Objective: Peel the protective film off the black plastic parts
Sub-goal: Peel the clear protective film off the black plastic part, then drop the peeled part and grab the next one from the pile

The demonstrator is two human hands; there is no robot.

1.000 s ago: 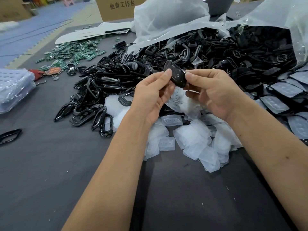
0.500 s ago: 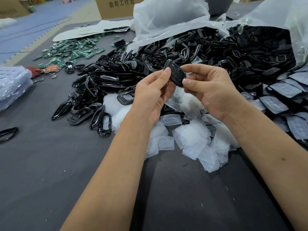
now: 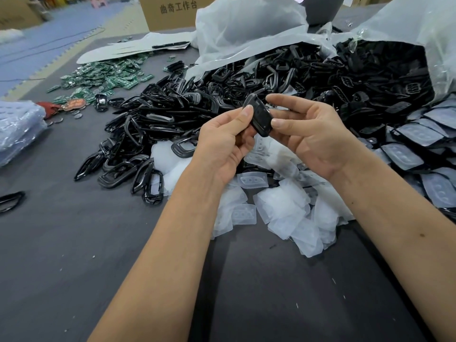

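A dark grey counter [image 3: 61, 255] fills a workshop, with blue floor mats and a lettered cardboard box [image 3: 170, 13] behind it. At far left lies a bundle of clear bagged items [image 3: 17, 127]; further back, green circuit boards [image 3: 103, 77] spread beside a flat white bag. A heap of black frames [image 3: 153, 129] runs from the counter's middle up to two opened translucent bags [image 3: 249, 33]. Near the centre, the person's left hand [image 3: 227, 144] and right hand [image 3: 313, 134] hold one black plastic part [image 3: 259, 114] in the air above a pile of peeled film pieces [image 3: 283, 208]. The part's long axis runs from upper left, away from the person, down to lower right. The left thumb presses its left edge, with the other left fingers curled beneath. The right thumb pinches its lower right end, while the right forefinger reaches across above its top. At far right, film-covered parts [image 3: 417, 137] lie stacked.
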